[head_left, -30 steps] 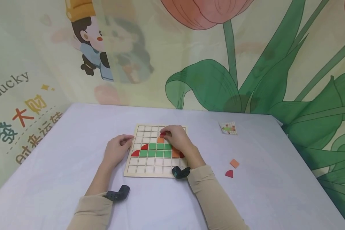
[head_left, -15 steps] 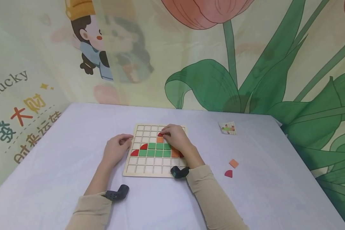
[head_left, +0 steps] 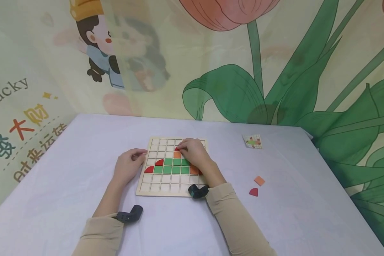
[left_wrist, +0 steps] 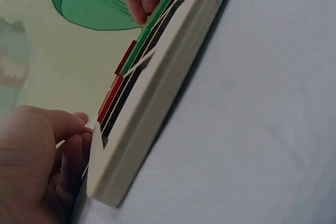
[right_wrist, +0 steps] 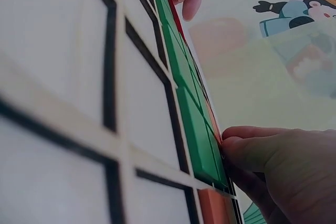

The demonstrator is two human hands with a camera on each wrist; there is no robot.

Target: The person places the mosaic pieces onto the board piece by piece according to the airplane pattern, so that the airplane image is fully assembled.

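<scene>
A wooden grid board (head_left: 161, 188) lies on the table, with green square tiles (head_left: 176, 169) filling cells in its middle rows. Red quarter-circle tiles sit at the left of the green ones, such as the lower one (head_left: 149, 169). My right hand (head_left: 195, 153) pinches another red quarter-circle tile (head_left: 177, 149) in the cell above an orange square tile (head_left: 177, 154); its fingers partly hide that tile. At the board's left edge is my left hand (head_left: 128, 165), fingers curled, thumb and index fingertips on the rim. The left wrist view shows this hand (left_wrist: 31, 150) close to the board's corner.
Right of the board lie a loose orange square tile (head_left: 259, 180) and a loose red quarter-circle tile (head_left: 254, 192). A small pattern card (head_left: 252, 141) is farther back on the white tablecloth (head_left: 294, 220). A printed backdrop (head_left: 224, 96) stands behind the table.
The right hand has shifted slightly left with the red quarter-circle tile, which now sits just above the orange square. The left hand keeps its place at the board's edge.
</scene>
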